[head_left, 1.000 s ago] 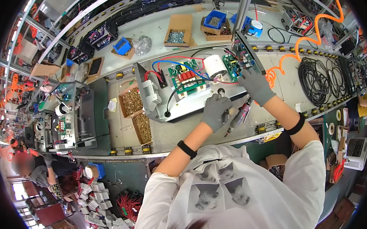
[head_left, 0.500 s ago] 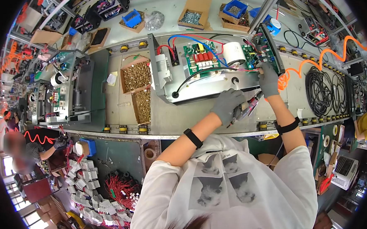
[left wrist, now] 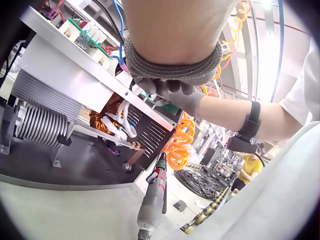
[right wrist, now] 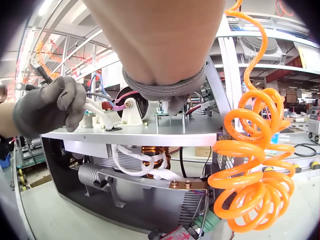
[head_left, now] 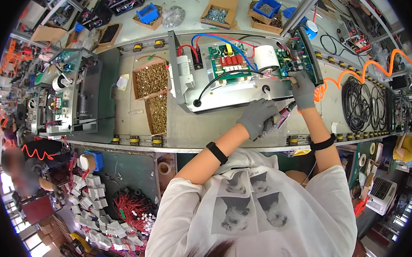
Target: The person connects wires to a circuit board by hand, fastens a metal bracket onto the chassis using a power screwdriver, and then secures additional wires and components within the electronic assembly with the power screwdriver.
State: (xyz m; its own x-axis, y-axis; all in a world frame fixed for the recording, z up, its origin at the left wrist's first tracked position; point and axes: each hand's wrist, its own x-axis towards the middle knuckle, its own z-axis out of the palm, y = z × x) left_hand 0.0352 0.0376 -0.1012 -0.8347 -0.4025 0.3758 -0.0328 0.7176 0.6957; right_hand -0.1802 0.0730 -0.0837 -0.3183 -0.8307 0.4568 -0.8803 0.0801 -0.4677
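An open metal chassis (head_left: 231,95) with green circuit boards, a white cylinder (head_left: 266,57) and coloured wires stands on the workbench. My gloved left hand (head_left: 258,117) is at its front edge. In the right wrist view its curled fingers grip a slim dark tool (right wrist: 41,71), whose kind is unclear. My gloved right hand (head_left: 303,89) reaches over the right end of the chassis, its fingertips among the wires by the circuit board (head_left: 291,63); a pink wire (head_left: 276,77) runs up to them, and the hand hides what they touch. A powered screwdriver (left wrist: 154,202) is near the left hand.
An orange coiled hose (right wrist: 255,160) hangs at the chassis's right end. Cardboard boxes of brass parts (head_left: 150,81) sit to its left, near another chassis (head_left: 72,93). Black cable coils (head_left: 363,102) lie to the right. Small-parts boxes (head_left: 217,15) stand behind.
The head view has shifted, so the bench appears displaced. My left hand has drawn slightly back from the black grommet on the chassis's front. My right hand stays at the right-end board.
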